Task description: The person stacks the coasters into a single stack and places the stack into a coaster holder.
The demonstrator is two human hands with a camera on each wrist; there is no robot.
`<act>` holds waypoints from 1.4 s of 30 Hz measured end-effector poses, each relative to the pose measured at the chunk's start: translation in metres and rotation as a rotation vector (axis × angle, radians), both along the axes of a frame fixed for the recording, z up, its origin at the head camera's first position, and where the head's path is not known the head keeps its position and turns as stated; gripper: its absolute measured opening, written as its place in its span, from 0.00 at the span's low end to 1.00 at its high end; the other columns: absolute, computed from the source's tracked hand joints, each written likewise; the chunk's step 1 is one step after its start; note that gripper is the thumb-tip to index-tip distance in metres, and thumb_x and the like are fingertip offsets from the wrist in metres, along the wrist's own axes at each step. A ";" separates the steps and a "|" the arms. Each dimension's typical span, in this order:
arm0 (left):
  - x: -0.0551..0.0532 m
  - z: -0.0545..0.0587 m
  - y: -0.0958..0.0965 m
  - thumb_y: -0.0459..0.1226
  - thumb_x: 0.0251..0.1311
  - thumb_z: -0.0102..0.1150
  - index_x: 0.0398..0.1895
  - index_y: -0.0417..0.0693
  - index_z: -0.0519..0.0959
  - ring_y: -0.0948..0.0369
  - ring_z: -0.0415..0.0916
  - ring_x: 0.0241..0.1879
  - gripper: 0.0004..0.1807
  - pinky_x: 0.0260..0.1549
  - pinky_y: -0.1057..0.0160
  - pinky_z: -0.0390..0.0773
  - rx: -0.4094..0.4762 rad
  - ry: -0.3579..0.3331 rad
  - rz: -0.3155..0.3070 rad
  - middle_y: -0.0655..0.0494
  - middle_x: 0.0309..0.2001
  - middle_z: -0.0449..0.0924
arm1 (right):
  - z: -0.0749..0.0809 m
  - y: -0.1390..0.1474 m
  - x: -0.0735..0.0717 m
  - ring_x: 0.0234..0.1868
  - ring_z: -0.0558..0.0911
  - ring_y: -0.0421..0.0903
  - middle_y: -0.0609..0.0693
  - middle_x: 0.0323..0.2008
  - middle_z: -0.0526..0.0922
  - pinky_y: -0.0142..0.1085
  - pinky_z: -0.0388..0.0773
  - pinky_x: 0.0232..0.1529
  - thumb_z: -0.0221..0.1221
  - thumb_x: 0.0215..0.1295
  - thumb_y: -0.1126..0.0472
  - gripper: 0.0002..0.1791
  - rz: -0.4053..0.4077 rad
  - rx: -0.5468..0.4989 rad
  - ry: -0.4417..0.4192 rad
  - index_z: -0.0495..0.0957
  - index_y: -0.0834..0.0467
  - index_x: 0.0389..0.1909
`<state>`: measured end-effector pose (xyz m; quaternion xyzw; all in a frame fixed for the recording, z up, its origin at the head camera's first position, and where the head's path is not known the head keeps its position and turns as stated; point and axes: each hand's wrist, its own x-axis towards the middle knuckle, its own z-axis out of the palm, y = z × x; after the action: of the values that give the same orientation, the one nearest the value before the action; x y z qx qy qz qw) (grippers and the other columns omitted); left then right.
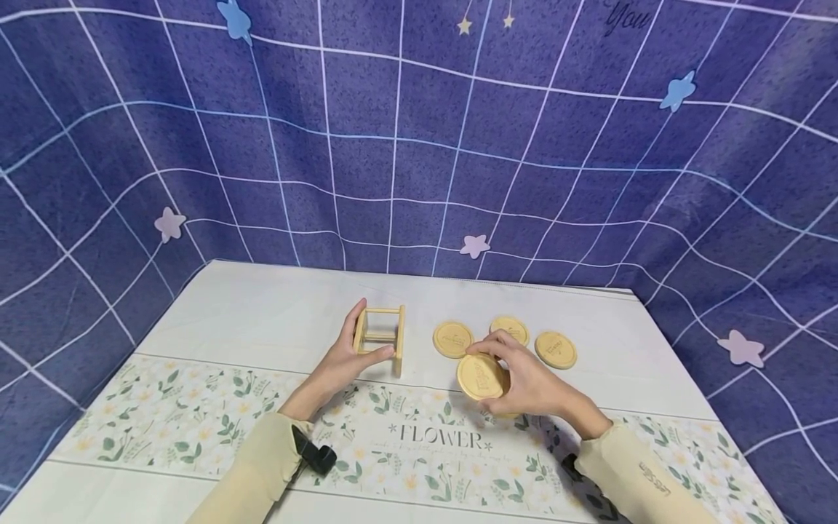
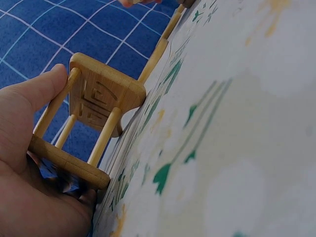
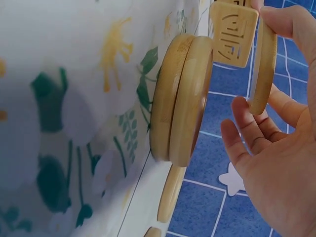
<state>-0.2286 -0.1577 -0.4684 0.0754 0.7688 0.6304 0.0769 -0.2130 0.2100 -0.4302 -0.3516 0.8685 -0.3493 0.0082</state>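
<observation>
My left hand (image 1: 340,358) grips a small wooden coaster holder (image 1: 401,331) by its side, thumb across the front. The left wrist view shows the holder (image 2: 106,91) with carved end plates joined by several rods, its lower edge at the tabletop. To the right, my right hand (image 1: 530,377) pinches a round wooden coaster (image 1: 480,376) by its rim, engraved face toward the head camera. In the right wrist view this coaster (image 3: 265,64) is raised above the table, apart from two stacked coasters (image 3: 190,103) mostly hidden below my hand in the head view.
Three more round coasters lie behind my right hand: one at left (image 1: 453,340), a partly covered one (image 1: 509,329) and one at right (image 1: 556,349). A white table (image 1: 275,306) carries a floral band. A blue gridded curtain (image 1: 366,167) hangs behind it.
</observation>
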 end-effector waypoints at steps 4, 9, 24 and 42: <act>0.000 0.000 0.000 0.46 0.72 0.75 0.94 0.66 0.34 0.40 0.40 0.89 0.64 0.85 0.34 0.46 0.008 0.006 -0.007 0.46 0.92 0.37 | 0.000 0.005 0.001 0.59 0.79 0.45 0.45 0.63 0.77 0.45 0.82 0.60 0.84 0.46 0.58 0.46 -0.005 0.004 -0.007 0.81 0.55 0.71; 0.000 -0.002 0.000 0.49 0.70 0.76 0.94 0.66 0.34 0.37 0.42 0.88 0.66 0.84 0.33 0.47 0.016 0.029 -0.013 0.42 0.91 0.38 | -0.001 0.009 0.002 0.57 0.78 0.45 0.46 0.61 0.77 0.44 0.81 0.60 0.83 0.46 0.58 0.46 -0.015 -0.004 -0.017 0.81 0.57 0.71; -0.001 0.000 -0.001 0.42 0.73 0.73 0.94 0.64 0.33 0.40 0.42 0.89 0.63 0.85 0.36 0.47 0.026 0.018 -0.018 0.43 0.92 0.38 | -0.007 0.020 0.003 0.55 0.78 0.44 0.45 0.62 0.77 0.41 0.81 0.57 0.84 0.49 0.56 0.44 -0.016 0.005 -0.004 0.81 0.57 0.70; 0.000 -0.001 0.002 0.51 0.69 0.78 0.94 0.63 0.35 0.35 0.44 0.87 0.67 0.83 0.31 0.48 0.008 0.044 -0.010 0.40 0.91 0.40 | -0.013 0.036 0.004 0.58 0.77 0.43 0.44 0.63 0.78 0.40 0.82 0.59 0.83 0.50 0.57 0.43 -0.049 0.025 0.005 0.81 0.58 0.71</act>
<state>-0.2284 -0.1557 -0.4694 0.0935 0.7673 0.6312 0.0630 -0.2086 0.2457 -0.4435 -0.3311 0.8812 -0.3374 0.0019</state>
